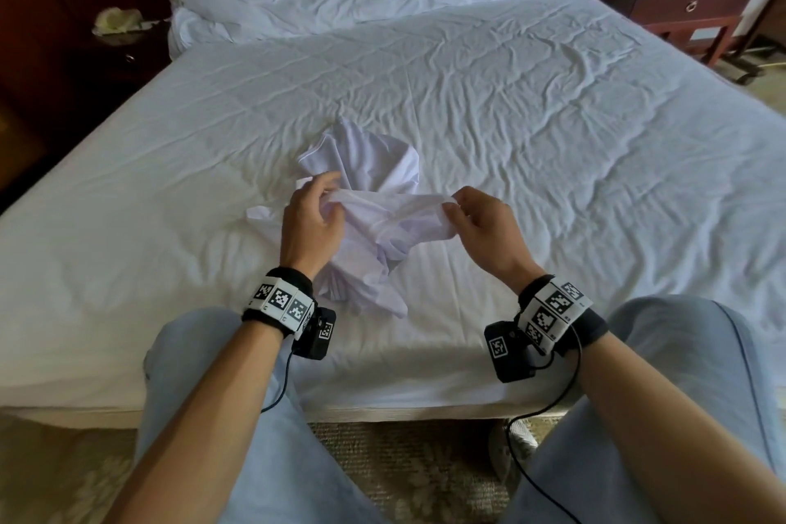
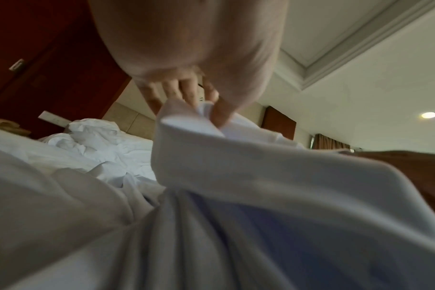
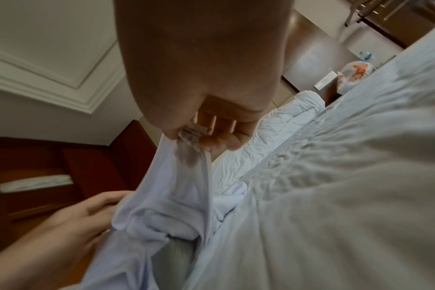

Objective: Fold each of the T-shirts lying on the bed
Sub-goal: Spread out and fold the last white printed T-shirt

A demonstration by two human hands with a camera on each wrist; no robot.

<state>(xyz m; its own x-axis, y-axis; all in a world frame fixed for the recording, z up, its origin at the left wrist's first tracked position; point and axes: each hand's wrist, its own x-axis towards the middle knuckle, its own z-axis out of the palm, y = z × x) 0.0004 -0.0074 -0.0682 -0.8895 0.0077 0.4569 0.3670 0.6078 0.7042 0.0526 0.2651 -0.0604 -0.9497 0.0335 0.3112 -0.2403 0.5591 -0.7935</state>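
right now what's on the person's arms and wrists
Both forearms are bare, no sleeves. Each wrist carries a black band wrapped with white tiles printed with black square-pattern markers. A small black camera box, with its own marker, hangs at each wrist's inner side. A thin black cable trails from each. The hands wear no gloves.

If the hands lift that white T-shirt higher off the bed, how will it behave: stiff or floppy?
Probably floppy: the white T-shirt sags between the left hand and right hand, bunched in soft folds. Likely light, since a pinch of the right hand's fingers holds its edge up. It may cling and drag across the bed rather than slide cleanly.
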